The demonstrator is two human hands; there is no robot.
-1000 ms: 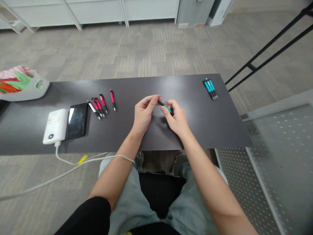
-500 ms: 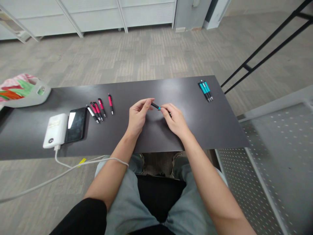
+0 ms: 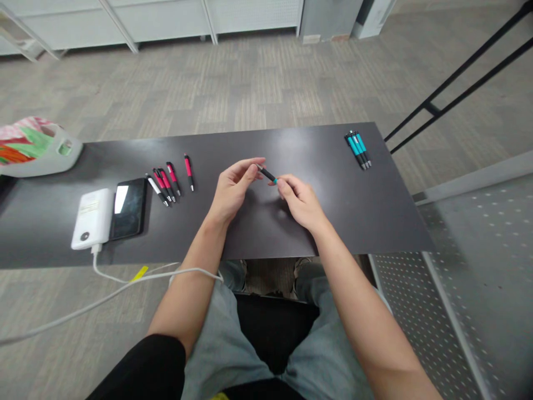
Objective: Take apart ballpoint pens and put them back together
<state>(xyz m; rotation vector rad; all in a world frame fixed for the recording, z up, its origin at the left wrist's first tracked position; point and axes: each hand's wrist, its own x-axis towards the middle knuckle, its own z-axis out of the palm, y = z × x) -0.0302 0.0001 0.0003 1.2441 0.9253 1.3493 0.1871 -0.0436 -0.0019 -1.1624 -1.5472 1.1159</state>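
On the left, nothing has shifted in the pink pens point(image 3: 165, 182) or the white pen point(image 3: 157, 190); they lie on the table point(image 3: 233, 242) just beside the phone point(image 3: 129, 209), so I count them out of the handling for now. Near the frame's centre, I see the left hand point(image 3: 233, 186) reaching in from below, wrist bent, thumb and forefinger close about the writing end of a teal and black pen point(image 3: 267, 174). Half a second ago those fingers hid that end; now its silver tip shows, which I take to mean the work is on the tip end. Whether they pinch it or merely touch it, I cannot tell. The pen is above the table, mid-frame, slanting from upper left down to lower right. Its teal end disappears into the right hand point(image 3: 302, 203), which grasps it between thumb and curled fingers, its forearm running to the lower right. At upper right, the teal pens point(image 3: 358, 150) lie untouched, as before.
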